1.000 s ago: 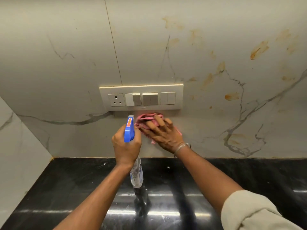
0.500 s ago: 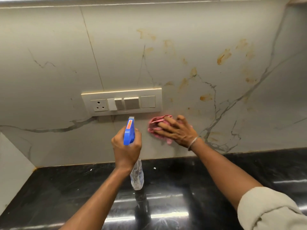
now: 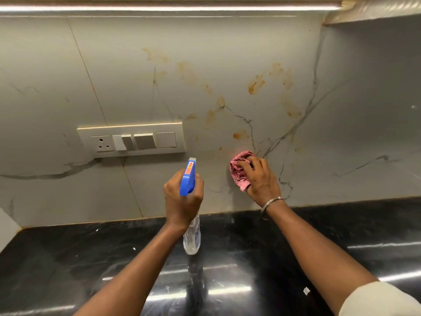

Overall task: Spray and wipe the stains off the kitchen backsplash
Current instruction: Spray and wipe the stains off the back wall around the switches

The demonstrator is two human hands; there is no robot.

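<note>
The backsplash [image 3: 127, 65] is a smooth, pale marble-look panel with thin grey veins and a fine vertical seam, and orange-brown stains [image 3: 256, 84] are scattered across it in smears and blotches, most of them above the right hand [image 3: 262, 179] and up to its left, the nearest blotch just above its fingertips. That hand has its fingers curled over a crumpled pink cloth [image 3: 238, 172] and holds it against the wall; the cloth bulges out on the hand's left side and a soft, wrinkled corner hangs below the thumb. A thin metal bangle [image 3: 271, 201] circles the wrist, and a cream sleeve [image 3: 376, 299] is pushed up the forearm at the lower right edge. To the left of the cloth, apart from it, the left hand [image 3: 182, 201] grips the neck of a spray bottle [image 3: 188, 179], fingers wrapped round it below the blue plastic trigger head, whose nozzle points at the wall; the clear body hangs beneath the hand, above the surface and not touching it. Above and to the left of this hand a cream rectangular switch plate [image 3: 132, 139] is set into the wall, with a three-pin socket at its left end and flat rocker switches beside it, close to where the nozzle points. Under both forearms lies the surface [image 3: 68, 258], glossy black stone flecked with white specks, mirroring light in bright bands. A glowing light strip [image 3: 159, 6] runs along the top of the wall, well above both hands
</note>
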